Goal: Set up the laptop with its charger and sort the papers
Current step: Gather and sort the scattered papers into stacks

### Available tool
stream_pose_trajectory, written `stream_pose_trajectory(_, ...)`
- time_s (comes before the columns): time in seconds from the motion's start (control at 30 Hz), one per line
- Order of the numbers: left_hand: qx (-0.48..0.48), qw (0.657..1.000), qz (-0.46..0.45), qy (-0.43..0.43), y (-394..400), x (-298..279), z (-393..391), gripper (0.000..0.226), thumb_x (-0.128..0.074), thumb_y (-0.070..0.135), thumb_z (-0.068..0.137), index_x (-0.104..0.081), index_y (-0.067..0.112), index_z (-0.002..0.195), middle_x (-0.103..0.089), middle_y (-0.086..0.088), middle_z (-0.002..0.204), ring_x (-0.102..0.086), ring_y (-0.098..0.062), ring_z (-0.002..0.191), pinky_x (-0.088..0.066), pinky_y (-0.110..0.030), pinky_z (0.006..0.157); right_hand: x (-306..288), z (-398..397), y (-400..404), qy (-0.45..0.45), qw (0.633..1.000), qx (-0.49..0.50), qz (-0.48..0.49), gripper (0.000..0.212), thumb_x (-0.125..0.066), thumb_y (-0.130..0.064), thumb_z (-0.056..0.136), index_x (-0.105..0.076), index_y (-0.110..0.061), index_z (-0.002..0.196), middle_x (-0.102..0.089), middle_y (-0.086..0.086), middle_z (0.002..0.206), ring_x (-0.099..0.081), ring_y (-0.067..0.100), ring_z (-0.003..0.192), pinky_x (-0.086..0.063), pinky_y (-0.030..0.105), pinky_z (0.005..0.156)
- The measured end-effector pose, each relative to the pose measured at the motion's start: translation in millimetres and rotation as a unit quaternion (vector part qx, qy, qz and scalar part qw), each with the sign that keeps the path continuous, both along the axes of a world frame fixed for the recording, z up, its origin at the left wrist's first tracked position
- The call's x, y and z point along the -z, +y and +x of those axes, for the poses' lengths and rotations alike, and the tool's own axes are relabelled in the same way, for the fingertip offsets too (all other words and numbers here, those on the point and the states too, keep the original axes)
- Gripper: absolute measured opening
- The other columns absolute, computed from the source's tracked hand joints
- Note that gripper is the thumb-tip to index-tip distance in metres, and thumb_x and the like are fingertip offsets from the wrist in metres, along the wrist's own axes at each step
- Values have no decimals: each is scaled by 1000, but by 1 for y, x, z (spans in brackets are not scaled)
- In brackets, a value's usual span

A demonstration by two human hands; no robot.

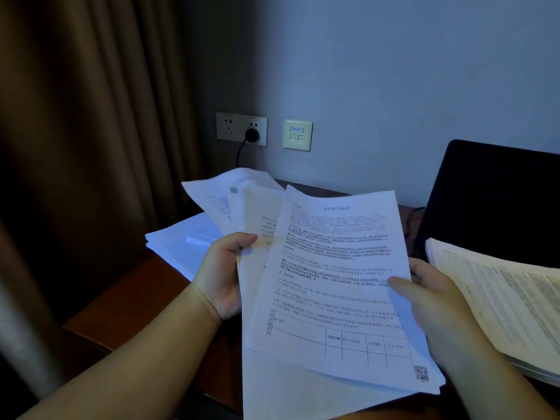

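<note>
I hold a fanned bundle of printed papers (330,277) above the wooden desk (121,310). My left hand (222,275) grips the left edge of the rear sheets, thumb on top. The right edge of the front sheet is pinched by my right hand (436,301), thumb on the print. The black laptop (491,201) stands open at the right, seen from behind its lid. A black charger plug (252,135) sits in the wall socket (241,128), its cable dropping behind the papers.
A flat stack of white paper (178,244) lies at the desk's back left. Another thick printed stack (512,301) lies at the right, in front of the laptop. A brown curtain (91,131) hangs left. A network wall plate (297,134) is beside the socket.
</note>
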State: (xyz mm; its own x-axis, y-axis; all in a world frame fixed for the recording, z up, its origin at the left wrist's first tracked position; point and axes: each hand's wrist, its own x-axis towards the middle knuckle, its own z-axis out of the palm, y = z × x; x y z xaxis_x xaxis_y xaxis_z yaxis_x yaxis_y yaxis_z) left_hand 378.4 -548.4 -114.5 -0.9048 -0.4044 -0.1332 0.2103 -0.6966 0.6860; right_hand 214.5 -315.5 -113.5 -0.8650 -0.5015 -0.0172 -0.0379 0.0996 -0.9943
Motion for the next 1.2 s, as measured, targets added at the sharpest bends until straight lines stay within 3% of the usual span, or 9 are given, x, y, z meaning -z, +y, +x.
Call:
stream_pose_trajectory(0.17,11,999,18,-28,0,-2,1,58,-55,24,74,-67,3,127,-72,-23,105,-73,-37,80,-63,-46,70,-3,1,2,-28,999,-32,-17,30,-56,0,99,-76,-18,111,-78,0,111,-74,25,104,-54,49,93)
stream_pose_trajectory(0.3,19,999,19,-35,0,-3,2,66,-59,25,73,-63,4,135,-72,-22,114,-73,-38,86,-63,-48,73,-1,1,2,-39,996,-74,-17,26,-58,-3,99,-74,-11,117,-77,6,114,-74,29,104,-53,52,96)
stream_pose_trajectory(0.43,5,999,40,-26,-1,-1,-1,61,-58,31,78,-66,3,132,-68,-23,129,-74,-40,97,-58,-52,86,3,0,2,6,999,-32,-16,27,-59,-4,100,-75,-18,118,-77,-1,116,-72,26,109,-51,54,102)
stream_pose_trajectory(0.57,-9,998,44,-39,0,1,-4,48,-63,26,76,-73,0,115,-74,-23,113,-76,-39,86,-63,-52,70,5,0,1,19,1000,-1,-24,31,-60,-5,100,-75,-25,118,-76,-6,117,-71,24,112,-50,55,105)
stream_pose_trajectory(0.73,-19,997,8,-72,0,3,-7,57,-64,24,79,-65,2,131,-73,-21,121,-76,-35,93,-62,-45,77,3,2,1,23,999,24,-22,33,-59,-2,99,-77,-26,115,-77,-8,113,-71,21,110,-49,54,106)
stream_pose_trajectory(0.87,-10,997,-2,-70,1,5,-6,55,-64,23,83,-64,-1,132,-71,-23,123,-75,-36,98,-64,-47,72,0,1,2,-6,1000,6,-24,34,-59,-1,98,-77,-24,115,-77,-4,114,-71,26,111,-49,57,106)
stream_pose_trajectory(1.07,-1,998,-23,-65,1,5,-5,57,-64,23,86,-60,0,138,-68,-23,129,-72,-37,107,-63,-47,80,0,5,1,31,999,16,-18,36,-58,1,98,-79,-27,109,-78,-7,109,-75,18,102,-53,54,100)
stream_pose_trajectory(1.2,10,999,3,-45,0,5,-6,55,-63,32,86,-65,2,131,-70,-22,126,-74,-36,103,-63,-48,77,0,5,1,34,998,43,-26,37,-59,2,97,-81,-28,97,-79,-8,103,-76,16,93,-57,47,91)
